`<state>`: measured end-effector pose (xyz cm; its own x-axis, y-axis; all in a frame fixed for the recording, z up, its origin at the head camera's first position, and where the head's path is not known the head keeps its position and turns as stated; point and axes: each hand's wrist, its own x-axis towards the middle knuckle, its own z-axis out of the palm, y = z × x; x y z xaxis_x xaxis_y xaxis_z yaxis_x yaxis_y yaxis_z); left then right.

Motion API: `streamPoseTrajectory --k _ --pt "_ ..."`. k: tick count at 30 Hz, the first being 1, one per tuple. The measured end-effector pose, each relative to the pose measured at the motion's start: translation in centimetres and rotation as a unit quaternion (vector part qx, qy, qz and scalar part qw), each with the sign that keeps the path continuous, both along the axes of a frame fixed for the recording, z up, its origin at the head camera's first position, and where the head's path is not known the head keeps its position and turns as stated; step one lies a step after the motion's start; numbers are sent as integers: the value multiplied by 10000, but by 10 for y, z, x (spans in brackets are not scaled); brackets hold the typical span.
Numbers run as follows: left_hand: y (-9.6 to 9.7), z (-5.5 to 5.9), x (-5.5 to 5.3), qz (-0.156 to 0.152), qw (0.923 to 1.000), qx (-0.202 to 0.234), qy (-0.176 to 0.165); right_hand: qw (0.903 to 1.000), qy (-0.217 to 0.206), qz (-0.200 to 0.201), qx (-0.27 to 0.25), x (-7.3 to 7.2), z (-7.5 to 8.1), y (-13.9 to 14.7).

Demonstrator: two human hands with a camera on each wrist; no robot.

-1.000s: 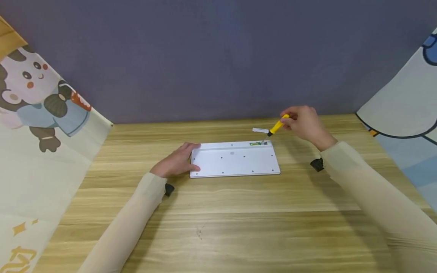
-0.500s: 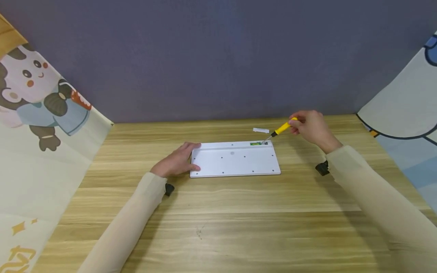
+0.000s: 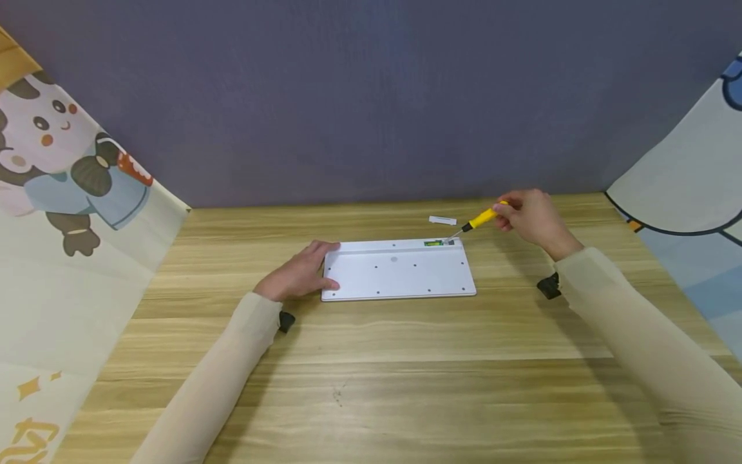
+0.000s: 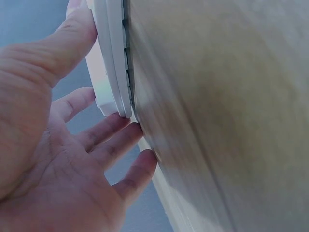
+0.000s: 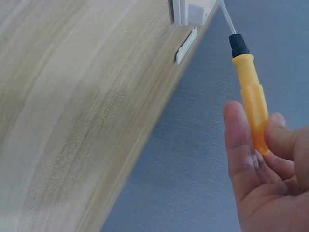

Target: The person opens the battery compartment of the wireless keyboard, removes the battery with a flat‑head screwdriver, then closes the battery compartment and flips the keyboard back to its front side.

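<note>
A white keyboard lies face down on the wooden table, its screw-dotted back upward. My left hand holds its left end, thumb on the back and fingers at the edge; key edges show underneath in the left wrist view. Near the far right corner is an uncovered battery compartment with a green battery inside. My right hand pinches a yellow-handled screwdriver between thumb and fingers. The screwdriver slants down to the left, its thin tip at the compartment's right part. Its handle shows clearly in the right wrist view.
A small white battery cover lies on the table just beyond the keyboard's far right edge. Behind the wooden table stands a dark grey-blue panel. Cartoon-printed sheets border the sides.
My right hand has shifted right and slightly toward me, laying the screwdriver at a lower slant while its tip stays at the compartment. The left hand and keyboard hold still.
</note>
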<state>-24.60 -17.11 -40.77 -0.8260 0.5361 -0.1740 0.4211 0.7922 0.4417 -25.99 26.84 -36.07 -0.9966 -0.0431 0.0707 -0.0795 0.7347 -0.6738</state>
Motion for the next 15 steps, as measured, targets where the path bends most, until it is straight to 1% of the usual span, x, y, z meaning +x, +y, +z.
streamPoseTrajectory --k 7,15 --pt "0 -1 -1 36 10000 34 -74 9999 -119 48 -83 -1 -4 4" --pt "-1 -1 -1 39 10000 49 -48 9997 -161 47 -149 -2 -8 8"
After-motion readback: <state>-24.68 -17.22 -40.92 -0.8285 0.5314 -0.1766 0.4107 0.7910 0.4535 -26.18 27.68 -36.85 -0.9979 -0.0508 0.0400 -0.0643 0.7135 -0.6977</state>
